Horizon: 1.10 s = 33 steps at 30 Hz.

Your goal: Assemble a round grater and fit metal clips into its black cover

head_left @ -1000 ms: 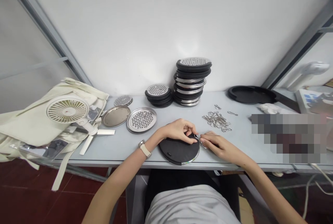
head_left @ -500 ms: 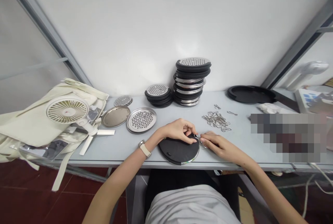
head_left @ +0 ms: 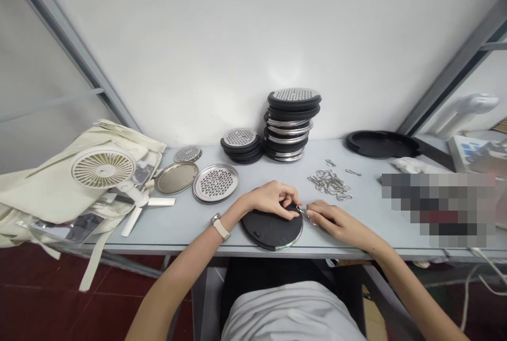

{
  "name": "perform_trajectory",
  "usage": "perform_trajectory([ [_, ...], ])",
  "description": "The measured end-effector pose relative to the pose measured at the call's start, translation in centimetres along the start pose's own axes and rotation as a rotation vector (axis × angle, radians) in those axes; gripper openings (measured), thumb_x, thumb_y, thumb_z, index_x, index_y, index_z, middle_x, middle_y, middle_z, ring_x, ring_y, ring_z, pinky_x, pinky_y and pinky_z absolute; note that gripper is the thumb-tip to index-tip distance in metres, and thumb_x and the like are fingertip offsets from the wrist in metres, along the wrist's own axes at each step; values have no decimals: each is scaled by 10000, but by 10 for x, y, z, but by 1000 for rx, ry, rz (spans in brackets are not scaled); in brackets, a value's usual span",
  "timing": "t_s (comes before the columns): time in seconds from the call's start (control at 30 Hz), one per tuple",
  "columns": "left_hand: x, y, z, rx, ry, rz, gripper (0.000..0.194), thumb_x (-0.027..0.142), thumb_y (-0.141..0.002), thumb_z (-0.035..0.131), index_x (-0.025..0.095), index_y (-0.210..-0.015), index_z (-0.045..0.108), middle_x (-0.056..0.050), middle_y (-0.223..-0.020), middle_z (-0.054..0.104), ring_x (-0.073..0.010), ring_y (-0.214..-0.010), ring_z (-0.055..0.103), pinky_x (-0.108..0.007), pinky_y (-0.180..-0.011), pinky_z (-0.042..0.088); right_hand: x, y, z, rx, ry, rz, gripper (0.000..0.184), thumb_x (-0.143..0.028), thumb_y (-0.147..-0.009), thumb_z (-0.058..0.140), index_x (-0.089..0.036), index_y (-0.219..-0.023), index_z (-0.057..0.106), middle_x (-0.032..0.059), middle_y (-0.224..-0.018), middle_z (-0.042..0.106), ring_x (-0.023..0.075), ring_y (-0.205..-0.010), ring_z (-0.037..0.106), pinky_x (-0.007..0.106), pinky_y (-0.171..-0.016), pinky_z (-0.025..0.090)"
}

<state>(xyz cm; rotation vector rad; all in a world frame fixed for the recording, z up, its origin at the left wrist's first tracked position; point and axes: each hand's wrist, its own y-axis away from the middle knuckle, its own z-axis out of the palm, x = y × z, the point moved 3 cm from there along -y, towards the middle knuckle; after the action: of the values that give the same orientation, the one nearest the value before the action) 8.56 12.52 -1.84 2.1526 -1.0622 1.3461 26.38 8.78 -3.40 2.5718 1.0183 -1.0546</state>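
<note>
A black round disc (head_left: 273,227) with a shiny metal edge lies near the front of the table. My left hand (head_left: 273,198) rests over its far side, thumb and forefinger closed at the right rim. From the right, my right hand (head_left: 330,219) pinches a wire clip (head_left: 303,211), whose tip meets the disc's rim beside my left fingertips. My fingers partly cover the clip, so I cannot tell whether it is fastened. Behind my right hand lies a pile of similar wire clips (head_left: 330,183).
Perforated metal discs (head_left: 216,182) and a plain metal lid (head_left: 177,177) lie to the left. Two stacks, a tall one (head_left: 291,127) and a short one (head_left: 241,145), stand against the wall. A black tray (head_left: 382,144) sits back right; a white fan (head_left: 103,168) lies on a cream bag (head_left: 51,188).
The wire clip has shifted slightly in my right fingers at the disc's rim. My left hand has hardly moved.
</note>
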Motion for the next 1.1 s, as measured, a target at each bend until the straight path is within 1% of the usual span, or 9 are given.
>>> perform_trajectory([
  [0.1,0,0,0,12,-18,-9,275,278,-639,720,121,-845,627,69,-584,453,-43,-547,390,-181,-533,295,0,-2,5,32,37,4,383,-415,-973,303,-194,-765,536,28,-743,565,189,-763,525,310,-759,413],
  [0.23,0,0,0,18,16,-11,249,258,-631,722,123,-808,611,71,-589,451,-43,-556,395,-183,-548,309,2,-2,10,60,79,37,385,-410,-975,303,-189,-805,569,42,-757,588,199,-765,530,323,-758,404],
  [0.43,-1,0,1,-9,82,-32,269,270,-636,724,106,-827,627,68,-583,457,-42,-550,398,-192,-557,316,-1,-1,7,27,62,-31,352,-371,-981,306,-199,-734,487,10,-696,523,183,-750,518,301,-751,401],
  [0.53,0,0,0,-12,84,-41,288,281,-636,726,98,-841,638,64,-580,460,-42,-542,391,-193,-541,302,-1,-1,6,20,61,-49,343,-365,-984,301,-202,-732,468,6,-694,510,181,-751,509,303,-758,398],
  [0.9,1,0,2,-13,99,-71,306,281,-628,734,93,-856,652,56,-582,467,-46,-553,405,-193,-544,307,-2,-1,3,-16,14,-42,348,-384,-981,304,-204,-741,479,13,-719,524,183,-774,516,307,-777,411],
  [1.0,1,0,2,-12,104,-88,307,275,-621,737,94,-855,655,58,-578,463,-47,-550,403,-194,-541,305,-2,-1,3,-23,8,-37,352,-392,-979,306,-204,-731,472,7,-703,505,180,-760,511,302,-763,412],
  [1.1,1,-1,2,-15,109,-78,303,269,-624,735,92,-857,654,58,-578,461,-48,-551,401,-197,-546,308,-2,-1,2,-18,2,-40,353,-394,-977,312,-205,-720,462,2,-694,496,177,-745,506,297,-752,411],
])
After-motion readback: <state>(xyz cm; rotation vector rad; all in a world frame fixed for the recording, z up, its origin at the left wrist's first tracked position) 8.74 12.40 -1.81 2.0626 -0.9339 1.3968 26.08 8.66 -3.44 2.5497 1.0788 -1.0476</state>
